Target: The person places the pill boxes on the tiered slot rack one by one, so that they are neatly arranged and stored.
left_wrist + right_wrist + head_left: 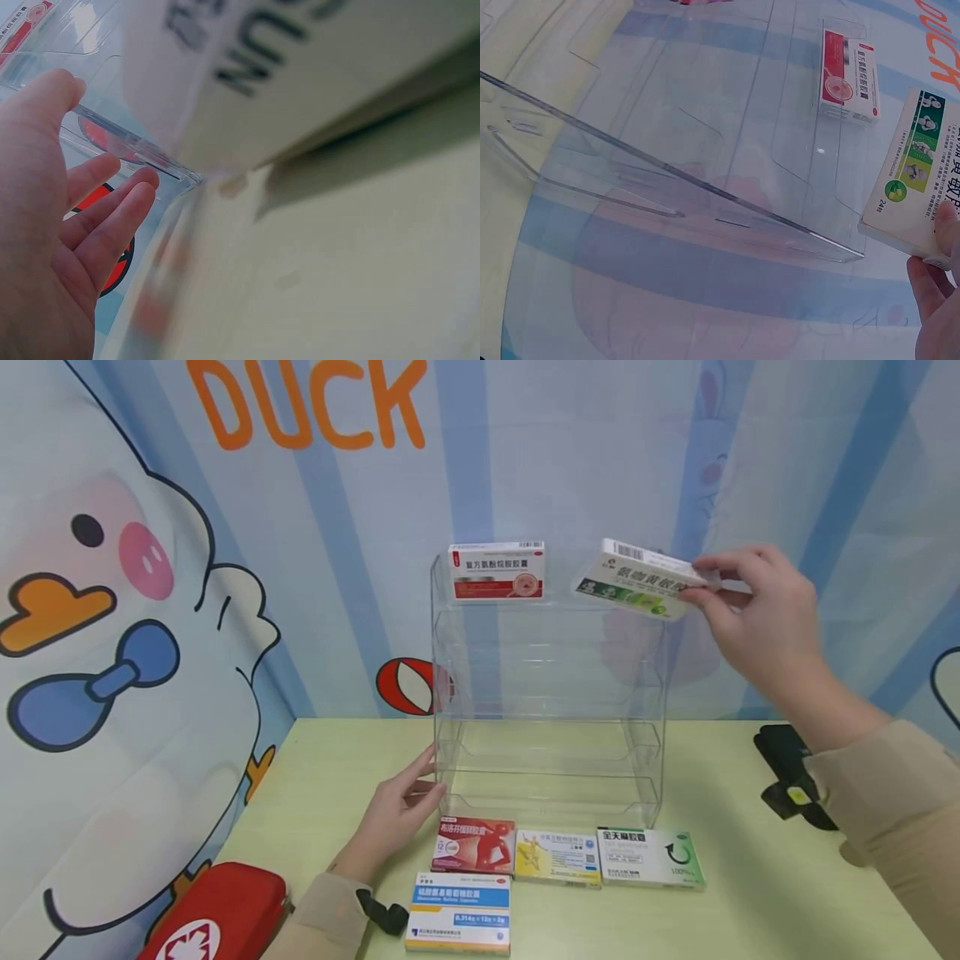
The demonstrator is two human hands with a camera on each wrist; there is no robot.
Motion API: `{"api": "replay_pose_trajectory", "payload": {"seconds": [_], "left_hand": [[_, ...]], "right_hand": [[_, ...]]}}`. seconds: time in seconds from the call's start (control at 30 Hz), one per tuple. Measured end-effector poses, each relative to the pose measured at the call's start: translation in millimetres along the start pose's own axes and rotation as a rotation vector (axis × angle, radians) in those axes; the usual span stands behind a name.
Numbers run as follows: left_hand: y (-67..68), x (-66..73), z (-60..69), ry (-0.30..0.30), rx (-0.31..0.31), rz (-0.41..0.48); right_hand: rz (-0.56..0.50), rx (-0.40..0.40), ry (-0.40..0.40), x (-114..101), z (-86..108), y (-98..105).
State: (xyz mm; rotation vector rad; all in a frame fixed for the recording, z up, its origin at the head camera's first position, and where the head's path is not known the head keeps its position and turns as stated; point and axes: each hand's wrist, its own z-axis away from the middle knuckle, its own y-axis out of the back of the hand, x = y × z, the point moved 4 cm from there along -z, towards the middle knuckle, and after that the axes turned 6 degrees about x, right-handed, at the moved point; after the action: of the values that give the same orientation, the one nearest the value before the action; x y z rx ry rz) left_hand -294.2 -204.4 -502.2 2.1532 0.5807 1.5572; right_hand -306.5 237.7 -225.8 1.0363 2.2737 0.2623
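Up at the right, my right hand point(772, 618) pinches a white and green medicine box point(637, 578) by its right end, between thumb and fingers. That box is tilted, close to the top right of a clear tiered display rack point(551, 760). On the rack's top tier, at the left, stands a red and white medicine box point(497, 573). My left hand point(393, 818) is at the rack's lower left side, its fingertips at the clear panel. In the left wrist view, the fingers point(112, 225) are loosely extended beside the panel; exact contact cannot be told.
Before the rack lie a red medicine box point(472, 845), a yellow and white one point(557, 857), a white and green one point(651, 858) and a blue and white one point(458, 912). A red case point(225, 914) sits front left, a black strapped object point(787, 768) at right.
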Motion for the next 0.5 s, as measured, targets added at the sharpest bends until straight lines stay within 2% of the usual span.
{"api": "replay_pose_trajectory", "payload": {"seconds": [0.13,0.4,0.5], "left_hand": [[-0.2,-1.3,0.4,-0.002,0.002,-0.001],[-0.5,-0.6,-0.4,-0.004,0.002,0.001],[-1.3,0.3,0.1,0.001,-0.005,0.01]], "right_hand": [[-0.001,0.014,-0.06,-6,-20.4,-11],[0.016,0.042,-0.072,-12,-53.0,-32],[0.006,0.038,-0.127,-8,-60.1,-36]]}}
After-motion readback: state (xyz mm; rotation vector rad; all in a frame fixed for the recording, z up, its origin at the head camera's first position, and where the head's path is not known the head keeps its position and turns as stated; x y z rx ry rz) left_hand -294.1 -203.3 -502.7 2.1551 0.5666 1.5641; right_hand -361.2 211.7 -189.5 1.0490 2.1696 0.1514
